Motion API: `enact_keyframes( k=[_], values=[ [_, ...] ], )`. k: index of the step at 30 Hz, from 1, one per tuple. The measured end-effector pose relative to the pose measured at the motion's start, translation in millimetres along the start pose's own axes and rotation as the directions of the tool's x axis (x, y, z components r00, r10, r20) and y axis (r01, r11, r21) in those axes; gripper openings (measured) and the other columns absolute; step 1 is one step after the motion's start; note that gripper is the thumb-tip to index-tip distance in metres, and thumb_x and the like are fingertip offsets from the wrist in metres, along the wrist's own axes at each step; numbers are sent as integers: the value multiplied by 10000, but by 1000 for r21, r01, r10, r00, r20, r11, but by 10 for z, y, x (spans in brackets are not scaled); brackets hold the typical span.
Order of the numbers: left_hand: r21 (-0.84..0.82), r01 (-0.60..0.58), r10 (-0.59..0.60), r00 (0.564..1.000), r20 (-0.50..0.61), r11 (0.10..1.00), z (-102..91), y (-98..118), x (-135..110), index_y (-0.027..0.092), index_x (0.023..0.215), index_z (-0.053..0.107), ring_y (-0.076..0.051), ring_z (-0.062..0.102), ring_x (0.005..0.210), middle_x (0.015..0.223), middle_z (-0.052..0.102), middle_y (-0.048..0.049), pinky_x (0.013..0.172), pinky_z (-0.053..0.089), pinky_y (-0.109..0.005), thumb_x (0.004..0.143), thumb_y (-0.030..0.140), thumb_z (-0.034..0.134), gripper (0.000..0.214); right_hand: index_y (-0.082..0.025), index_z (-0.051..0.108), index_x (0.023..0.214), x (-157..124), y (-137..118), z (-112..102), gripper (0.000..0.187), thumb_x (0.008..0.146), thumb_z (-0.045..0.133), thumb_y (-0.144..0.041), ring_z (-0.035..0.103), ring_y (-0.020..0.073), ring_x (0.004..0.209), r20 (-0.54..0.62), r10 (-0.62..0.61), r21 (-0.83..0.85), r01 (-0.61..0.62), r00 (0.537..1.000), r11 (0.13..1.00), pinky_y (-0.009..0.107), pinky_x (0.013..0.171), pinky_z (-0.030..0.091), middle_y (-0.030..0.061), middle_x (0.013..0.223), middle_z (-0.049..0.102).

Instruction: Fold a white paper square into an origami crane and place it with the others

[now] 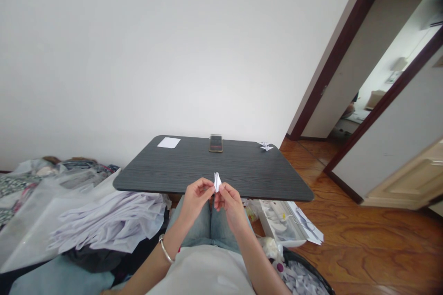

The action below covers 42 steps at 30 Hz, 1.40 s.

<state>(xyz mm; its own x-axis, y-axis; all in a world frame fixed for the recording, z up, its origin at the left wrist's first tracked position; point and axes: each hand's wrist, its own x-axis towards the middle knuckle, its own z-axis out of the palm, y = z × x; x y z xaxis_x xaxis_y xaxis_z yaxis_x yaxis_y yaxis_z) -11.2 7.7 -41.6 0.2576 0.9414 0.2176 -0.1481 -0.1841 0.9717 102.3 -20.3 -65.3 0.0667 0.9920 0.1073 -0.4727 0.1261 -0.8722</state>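
Note:
A small piece of folded white paper [217,181] stands pointed end up between my hands, just over the near edge of the dark table [180,166]. My left hand [199,193] pinches its left side between thumb and forefinger. On the other side, my right hand [228,198] grips the lower right part of the same paper, with the other fingers curled below. Folded paper cranes [266,147] sit at the table's far right corner. A flat white sheet of paper [169,142] lies at the far left.
A phone [216,143] rests at the table's back middle, near the white wall. Piled white cloth [114,216] is on my left. Below the table to the right are an open white box [282,226] and a black bag [308,276] of paper pieces. A doorway opens at right.

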Motion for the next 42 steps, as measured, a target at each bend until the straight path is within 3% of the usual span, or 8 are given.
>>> enact_keyframes(
  k=[4,8,13,17,22,28,32,42],
  values=[
    [75,-3,1,1000,19,997,-18,-20,5,139,665,576,-103,517,553,599,574,12,535,403,-203,672,224,621,96,-171,534,637,28,9,-35,300,737,624,-439,467,77,414,-43,-19,-128,14,999,992,165,371,347,-38,517,529],
    [199,-54,62,998,-32,978,-22,-42,-8,147,702,582,-118,556,591,666,601,-1,567,431,-214,692,208,591,62,-186,553,714,17,-12,-46,197,709,666,-348,535,126,550,-171,-219,-344,150,961,927,186,411,394,-16,627,556],
    [347,-127,162,984,-74,929,-6,-25,-44,160,724,578,-124,588,599,681,616,4,583,452,-216,728,208,568,49,-181,656,739,-32,-71,-31,130,793,578,-271,570,170,726,-63,-428,-570,320,901,757,214,493,435,44,771,606],
    [395,-185,231,970,-73,900,-8,12,-70,167,707,588,-135,610,624,683,637,2,617,478,-226,741,212,571,59,-198,690,779,-55,-110,-14,105,785,600,-252,597,195,815,-10,-451,-583,362,892,728,226,527,453,61,844,645],
    [434,-202,262,962,-83,878,-16,23,-94,172,686,614,-152,626,620,664,662,-5,620,486,-240,736,220,598,71,-212,691,751,-68,-126,7,69,766,631,-240,608,199,807,-30,-475,-594,366,880,716,235,526,451,55,829,660],
    [397,-212,265,960,-85,893,-14,21,-90,172,724,631,-146,628,650,699,674,-11,637,494,-236,721,194,614,29,-218,692,764,-84,-113,22,93,779,600,-220,612,194,784,-22,-504,-629,380,863,678,247,549,459,51,830,677],
    [288,-158,198,974,-114,945,2,21,-78,160,788,620,-142,630,667,724,673,-20,648,505,-241,701,181,625,89,-213,689,789,-90,-94,20,134,788,559,-181,612,185,767,-30,-523,-642,384,852,663,248,570,459,48,837,682],
    [36,-10,11,999,-37,999,-22,-22,-15,121,941,660,-144,626,690,778,689,-58,694,508,-264,651,191,678,299,-196,652,723,-75,-126,17,83,766,580,-195,585,187,788,-57,-440,-502,355,896,789,228,533,427,59,854,640]
  ],
)
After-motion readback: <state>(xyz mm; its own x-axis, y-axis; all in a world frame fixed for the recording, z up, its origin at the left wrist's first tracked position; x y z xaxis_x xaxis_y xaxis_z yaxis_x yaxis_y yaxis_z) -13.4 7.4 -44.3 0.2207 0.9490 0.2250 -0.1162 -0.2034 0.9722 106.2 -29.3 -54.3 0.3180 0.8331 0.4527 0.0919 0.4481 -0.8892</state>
